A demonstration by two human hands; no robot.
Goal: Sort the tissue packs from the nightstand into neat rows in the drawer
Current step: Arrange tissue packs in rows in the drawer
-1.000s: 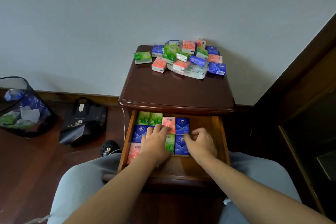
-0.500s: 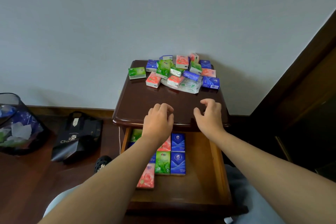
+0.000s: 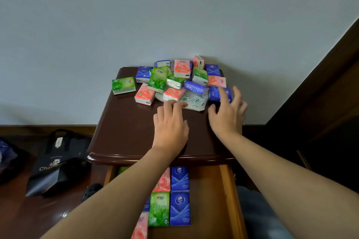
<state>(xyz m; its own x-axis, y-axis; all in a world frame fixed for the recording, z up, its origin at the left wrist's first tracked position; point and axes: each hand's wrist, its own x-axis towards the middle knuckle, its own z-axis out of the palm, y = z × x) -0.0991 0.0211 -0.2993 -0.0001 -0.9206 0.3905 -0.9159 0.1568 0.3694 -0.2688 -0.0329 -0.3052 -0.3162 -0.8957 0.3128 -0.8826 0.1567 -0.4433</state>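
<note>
Leftmost, a black paper bag (image 3: 56, 163) sits on the floor. On the dark wooden nightstand surface (image 3: 126, 132), a loose pile of green, pink and blue tissue packs (image 3: 171, 79) lies against the wall. Left hand (image 3: 171, 130): fingers extended, empty, tips at a crinkled white plastic wrapper (image 3: 194, 101). Right hand (image 3: 228, 116): fingers spread, empty, over a blue pack (image 3: 213, 94). Open wooden drawer (image 3: 227, 190) below holds partial rows. Risk: snagging the wrapper drags packs; overlapping packs may slide off the edge.
</note>
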